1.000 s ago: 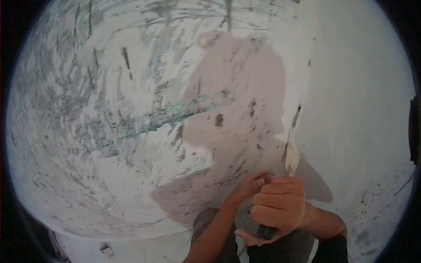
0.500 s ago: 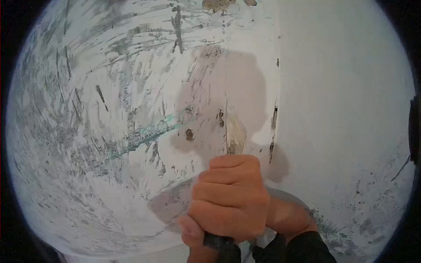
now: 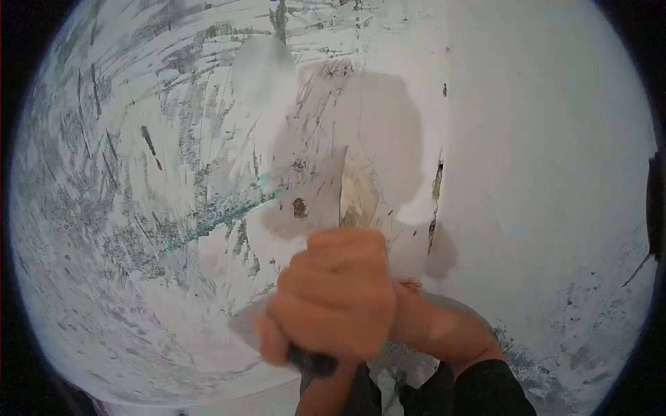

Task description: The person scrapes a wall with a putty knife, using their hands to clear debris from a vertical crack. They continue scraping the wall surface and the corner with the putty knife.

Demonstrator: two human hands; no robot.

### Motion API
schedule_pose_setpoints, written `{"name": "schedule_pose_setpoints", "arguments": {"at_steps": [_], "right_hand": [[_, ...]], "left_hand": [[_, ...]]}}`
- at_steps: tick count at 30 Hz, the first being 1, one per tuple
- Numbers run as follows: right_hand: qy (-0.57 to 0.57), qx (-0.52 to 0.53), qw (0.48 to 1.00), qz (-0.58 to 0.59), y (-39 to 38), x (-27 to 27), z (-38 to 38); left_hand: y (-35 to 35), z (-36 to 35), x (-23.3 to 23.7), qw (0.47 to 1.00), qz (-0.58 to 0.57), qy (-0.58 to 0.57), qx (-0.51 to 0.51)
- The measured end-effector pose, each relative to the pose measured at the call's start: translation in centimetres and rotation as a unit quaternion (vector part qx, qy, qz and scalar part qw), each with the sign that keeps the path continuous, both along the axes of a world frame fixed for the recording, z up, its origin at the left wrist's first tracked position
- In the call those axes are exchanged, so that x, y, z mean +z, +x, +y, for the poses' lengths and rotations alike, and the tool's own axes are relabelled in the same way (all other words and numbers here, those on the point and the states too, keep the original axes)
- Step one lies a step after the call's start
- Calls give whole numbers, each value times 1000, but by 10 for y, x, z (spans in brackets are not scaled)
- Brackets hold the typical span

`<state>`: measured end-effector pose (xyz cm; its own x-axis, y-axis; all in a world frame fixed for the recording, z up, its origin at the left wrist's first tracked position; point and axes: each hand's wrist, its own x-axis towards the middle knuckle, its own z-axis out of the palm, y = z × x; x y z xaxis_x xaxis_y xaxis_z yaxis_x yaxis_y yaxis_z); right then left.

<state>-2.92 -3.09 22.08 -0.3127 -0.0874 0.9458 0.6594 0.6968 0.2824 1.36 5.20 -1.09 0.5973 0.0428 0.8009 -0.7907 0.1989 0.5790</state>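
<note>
My right hand (image 3: 333, 295) is a fist in front of the wall, wrapped round a scraping knife. The knife's pale, pointed blade (image 3: 358, 195) sticks up above the knuckles, against the wall's surface. Its dark handle end (image 3: 312, 360) shows below the fist, near the thumb. My left hand is mostly hidden behind the right one; its forearm rises from the bottom edge, and small fingertips (image 3: 409, 283) show behind the fist's right side. What the left fingers hold is out of sight.
The white wall (image 3: 555, 139) carries grey scrapes and a green streak (image 3: 229, 218) on the left. A dark hole (image 3: 300, 207) is left of the blade, and a vertical crack (image 3: 436, 180) is right of it. Shadows fall round the hands.
The right fist and the knife have moved left and slightly up. The black handle end has shifted left with them. Small fingertips now show behind the fist.
</note>
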Motion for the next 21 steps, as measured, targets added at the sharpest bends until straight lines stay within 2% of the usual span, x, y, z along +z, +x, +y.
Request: {"name": "schedule_pose_setpoints", "arguments": {"at_steps": [2, 4, 5, 8, 9, 12, 15, 18, 21], "right_hand": [[-12, 26, 999, -18, 1, 3, -4], [39, -15, 999, -2, 10, 4, 7], [5, -12, 1000, 15, 25, 5, 19], [16, 2, 1000, 1, 18, 7, 2], [-28, 22, 999, -21, 11, 10, -13], [30, 20, 999, -3, 6, 1, -3], [-19, -11, 1000, -16, 13, -1, 10], [-31, 40, 999, -12, -3, -3, -9], [-22, 6, 999, -28, 3, -7, 10]], "left_hand": [[-1, 3, 0, 999, 27, 10, 14], [-7, 3, -5, 998, 58, 15, 30], [-10, 1, -7, 996, 74, 17, 37], [-9, 5, -7, 992, 111, 33, 58], [-9, 5, -9, 990, 124, 34, 66], [-13, 4, -17, 980, 172, 44, 87], [-19, 3, -21, 968, 217, 56, 111], [-22, 5, -24, 955, 254, 68, 138], [-29, 0, -34, 937, 301, 76, 159]]}}
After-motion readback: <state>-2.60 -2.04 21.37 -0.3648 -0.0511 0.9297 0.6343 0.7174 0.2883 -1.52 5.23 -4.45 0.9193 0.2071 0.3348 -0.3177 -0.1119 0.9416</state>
